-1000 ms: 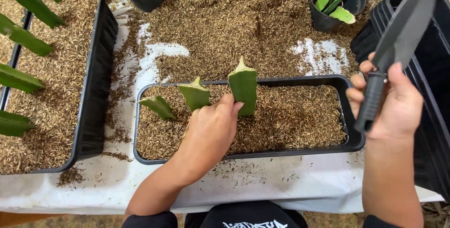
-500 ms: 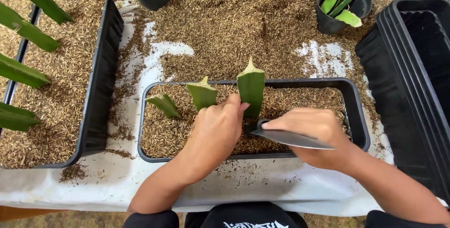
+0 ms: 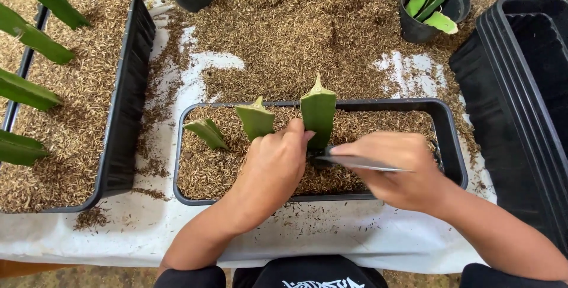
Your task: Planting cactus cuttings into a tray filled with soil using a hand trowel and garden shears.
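Note:
A black rectangular tray [image 3: 452,140] filled with brown husk stands in front of me. Three green leaf cuttings stick up from the husk: a small tilted one [image 3: 207,132], a middle one [image 3: 255,120] and a taller one [image 3: 318,112]. My left hand [image 3: 273,166] rests on the husk and presses against the base of the taller cutting. My right hand [image 3: 402,172] grips a dark knife [image 3: 355,162], its blade lying flat and pointing left toward the base of that cutting.
A large black tray [image 3: 127,110] of husk with several green cuttings sits at the left. Stacked empty black trays [image 3: 520,87] stand at the right. Black pots [image 3: 429,15] with leaves stand at the back. Loose husk covers the white sheet [image 3: 355,235].
My right hand came down from the upper right with the knife and now lies low over the tray, blade beside the taller cutting. My left hand stayed at the cutting's base.

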